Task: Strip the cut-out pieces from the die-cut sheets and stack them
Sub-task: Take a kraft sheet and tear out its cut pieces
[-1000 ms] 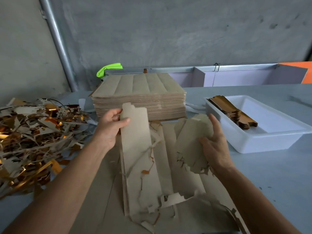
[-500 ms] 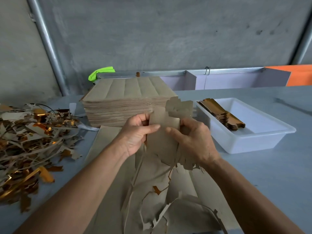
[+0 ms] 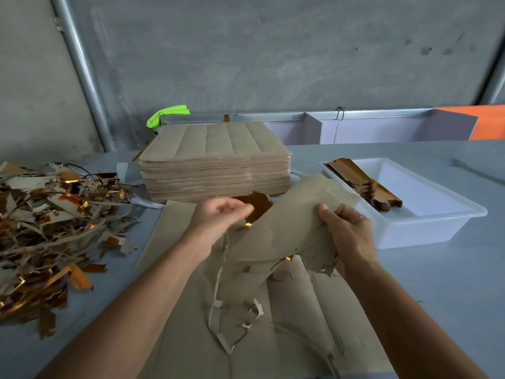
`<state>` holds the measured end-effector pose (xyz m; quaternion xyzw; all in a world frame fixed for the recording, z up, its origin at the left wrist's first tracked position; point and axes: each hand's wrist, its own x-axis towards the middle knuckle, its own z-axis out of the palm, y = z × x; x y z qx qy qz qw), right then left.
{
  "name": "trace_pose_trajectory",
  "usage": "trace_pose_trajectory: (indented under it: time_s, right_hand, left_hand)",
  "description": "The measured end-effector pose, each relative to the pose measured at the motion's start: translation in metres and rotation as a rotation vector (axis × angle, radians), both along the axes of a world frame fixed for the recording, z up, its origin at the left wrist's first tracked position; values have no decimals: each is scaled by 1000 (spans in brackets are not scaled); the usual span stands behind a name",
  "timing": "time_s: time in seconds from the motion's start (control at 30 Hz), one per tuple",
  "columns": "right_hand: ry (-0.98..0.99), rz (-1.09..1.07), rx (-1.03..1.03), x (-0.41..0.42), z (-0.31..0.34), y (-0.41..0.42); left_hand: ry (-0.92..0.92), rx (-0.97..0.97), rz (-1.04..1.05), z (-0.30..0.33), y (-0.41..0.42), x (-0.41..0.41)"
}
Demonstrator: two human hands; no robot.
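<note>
The hands have parted: right hand (image 3: pixel 348 231) grips the torn sheet (image 3: pixel 289 231), left hand (image 3: pixel 218 217) pinches its edge; white tub (image 3: pixel 426 228) right holds stacked gold pieces (image 3: pixel 363 183).

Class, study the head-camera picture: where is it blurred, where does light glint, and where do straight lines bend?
Head view: the left hand is smeared by motion blur; the right hand is sharper. Glints show on the gold foil scrap heap. The grey metal pipe leans, wide-angle distortion. Lighting is soft, shadows faint.

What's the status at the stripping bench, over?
Right hand grips the grey cut-out pieces. Left hand blurred at their gold-faced edge; grip unclear. Waste strips dangling. Nothing blocks the white tray.
</note>
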<state>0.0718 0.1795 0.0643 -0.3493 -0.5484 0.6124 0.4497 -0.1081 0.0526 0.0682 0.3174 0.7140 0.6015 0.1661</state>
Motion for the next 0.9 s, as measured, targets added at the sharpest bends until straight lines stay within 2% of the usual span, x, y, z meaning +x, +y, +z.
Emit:
trace_pose_trajectory:
  time_s: [0.1, 0.17, 0.27, 0.37, 0.53, 0.63, 0.8, 0.9]
  right_hand:
    - [15, 58, 20, -2, 0, -3]
    - [8, 100, 61, -2, 1, -5]
    - [16, 154, 123, 2, 3, -5]
    - [-9, 113, 102, 6, 0, -2]
    - [-30, -56, -158, 9, -7, 6]
    - [-25, -84, -249, 20, -6, 16]
    - [-27, -200, -251, 37, -6, 31]
    - [-25, -292, -239, 48, -7, 39]
  left_hand:
    - [214, -268, -209, -3, 4, 9]
    - [241, -349, -238, -4, 6, 12]
    - [199, -353, -286, -8, 7, 12]
    - [169, -335, -365, -5, 2, 14]
    - [260, -275, -326, 0, -2, 12]
    - [219, -226, -297, -3, -11, 4]
    - [177, -378, -451, -3, -29, -14]
    - [52, -537, -643, -1, -43, -23]
